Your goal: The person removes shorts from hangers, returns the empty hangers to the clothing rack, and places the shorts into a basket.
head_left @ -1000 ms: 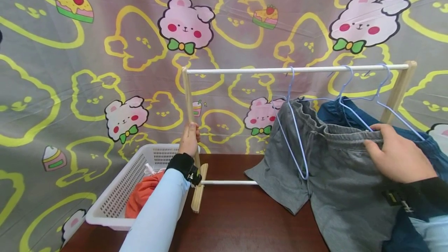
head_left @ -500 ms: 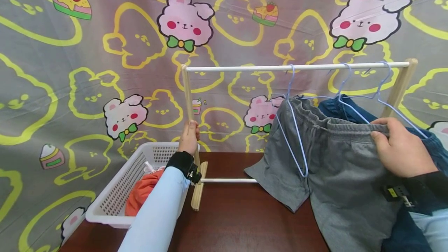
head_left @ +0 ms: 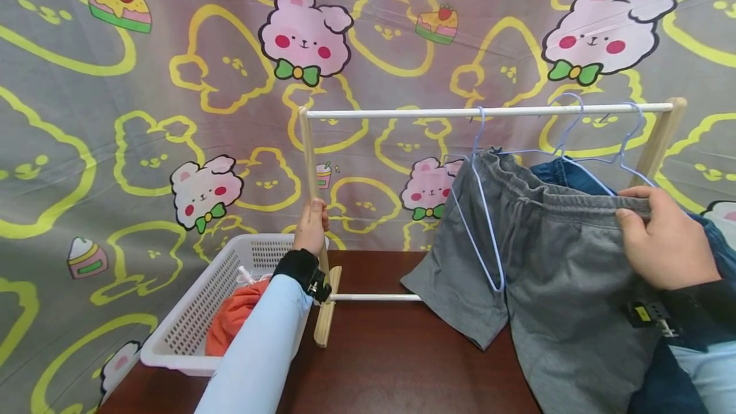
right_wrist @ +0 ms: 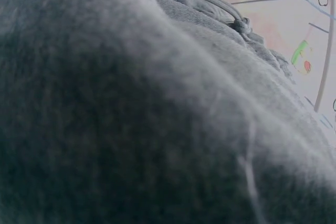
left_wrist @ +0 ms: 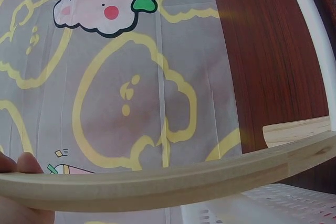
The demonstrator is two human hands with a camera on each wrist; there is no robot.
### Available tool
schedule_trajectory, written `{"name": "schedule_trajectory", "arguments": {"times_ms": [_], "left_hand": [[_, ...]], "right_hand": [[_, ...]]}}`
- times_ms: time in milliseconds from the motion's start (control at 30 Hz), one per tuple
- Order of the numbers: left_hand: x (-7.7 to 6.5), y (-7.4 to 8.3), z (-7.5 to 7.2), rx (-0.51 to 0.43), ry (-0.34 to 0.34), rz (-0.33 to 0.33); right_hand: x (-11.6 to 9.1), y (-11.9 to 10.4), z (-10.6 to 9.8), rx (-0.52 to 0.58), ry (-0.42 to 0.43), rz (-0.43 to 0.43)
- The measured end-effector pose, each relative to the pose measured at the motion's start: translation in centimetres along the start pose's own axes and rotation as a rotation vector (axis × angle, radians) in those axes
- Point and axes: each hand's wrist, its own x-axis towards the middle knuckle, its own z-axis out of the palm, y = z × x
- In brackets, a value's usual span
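Orange cloth [head_left: 230,321] lies in the white basket [head_left: 178,365], seemingly left to do. Beside it, the left hand [head_left: 311,230] grips the rack's wooden post [head_left: 307,155]. A bare hanger [head_left: 474,157] hangs from the rail [head_left: 391,114] before the grey shorts [head_left: 575,260]; a second hanger's hook [head_left: 566,135] shows above the rail, its seating unclear. The right hand [head_left: 667,238] pinches the shorts' waistband, fingertips partly hidden; blurred fabric fills its wrist view. Rightmost, the blue garment [head_left: 667,377] appears already hung, mostly covered and cut off.
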Motion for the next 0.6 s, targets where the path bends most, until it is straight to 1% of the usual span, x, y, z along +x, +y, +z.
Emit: {"name": "schedule_trajectory", "arguments": {"times_ms": [267,467,600], "left_hand": [[0.0,0.1,-0.1,0.016,0.011,-0.008],[-0.3,0.2,-0.1,0.033,0.013,-0.028],[-0.3,0.3,0.0,0.022,0.005,-0.011]], "right_hand": [[-0.2,0.0,-0.7,0.015,0.066,-0.031],[-1.0,0.0,-1.0,0.024,0.097,-0.028],[-1.3,0.3,-1.2,0.021,0.11,-0.035]]}}
